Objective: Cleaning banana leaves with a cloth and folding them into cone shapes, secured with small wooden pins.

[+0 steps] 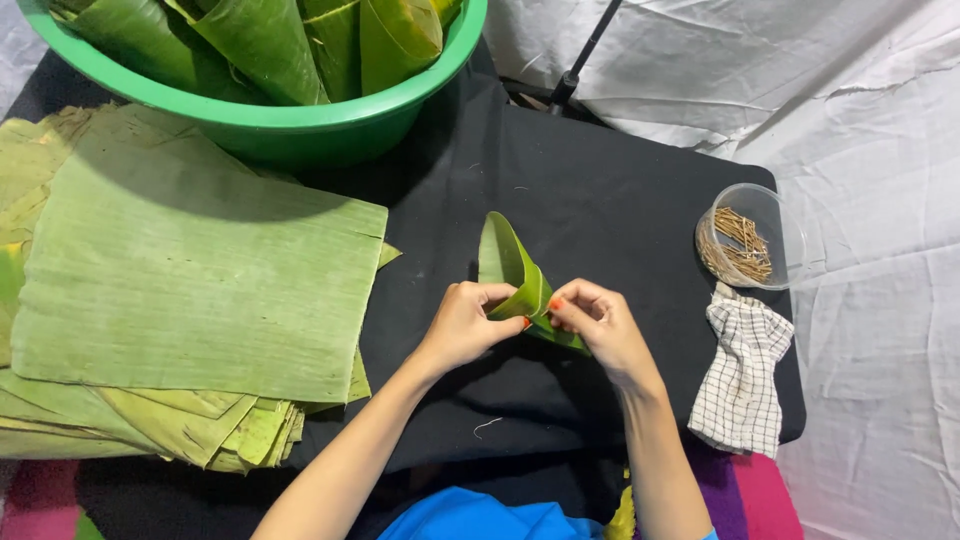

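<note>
My left hand [462, 325] and right hand [597, 322] have fingers pinched shut on a folded leaf cone [515, 275] mid-bench. Green basin [300, 125] holds rolled leaves; clear tub [752, 236] holds thin sticks.

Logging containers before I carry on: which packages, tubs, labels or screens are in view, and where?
Green basin: top left, round, holding rolled leaves.
Clear plastic tub: right side of the black cloth, round, lidless, holding thin brown sticks.
No labels, signs or screens visible.
</note>
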